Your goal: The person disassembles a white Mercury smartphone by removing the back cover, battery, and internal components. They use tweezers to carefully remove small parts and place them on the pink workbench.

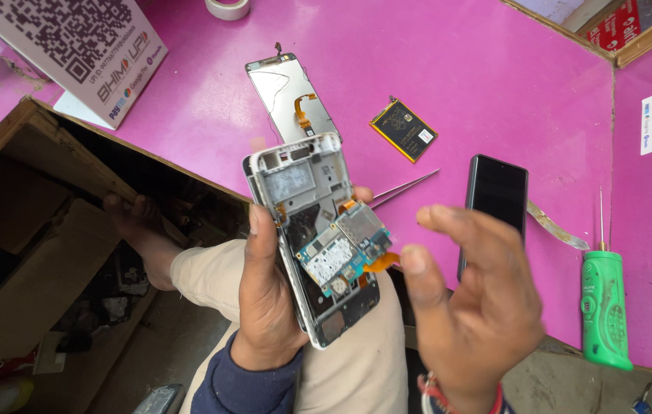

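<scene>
Left hand (268,303) clamps the opened phone frame (311,238) steady; right hand (472,295), fingers apart and empty, should lift the loose circuit board (345,249) gently, minding the orange flex.

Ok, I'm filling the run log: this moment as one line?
left hand: grips opened phone | right hand: open, empty, beside it | tweezers: on table

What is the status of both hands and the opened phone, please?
Left hand grips opened phone frame, circuit board lifted loose. Right hand open, empty, beside it. Tweezers on pink table behind.
</scene>
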